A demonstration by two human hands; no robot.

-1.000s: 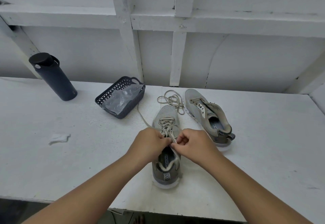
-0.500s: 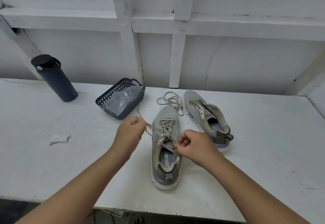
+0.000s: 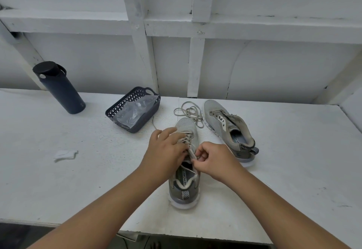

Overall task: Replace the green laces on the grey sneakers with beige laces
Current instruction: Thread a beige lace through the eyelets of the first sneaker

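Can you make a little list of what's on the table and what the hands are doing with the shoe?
near sneaker: grey sneaker on the white table, beige lace partly threaded
left hand: left hand rests on the laced front, fingers spread
right hand: right hand pinches the beige lace near the tongue
far sneaker: second grey sneaker, no lace in it, beside the first
loose lace: loose lace coiled by the toes
basket: dark basket holding a clear plastic bag
bottle: dark bottle, upright, far left
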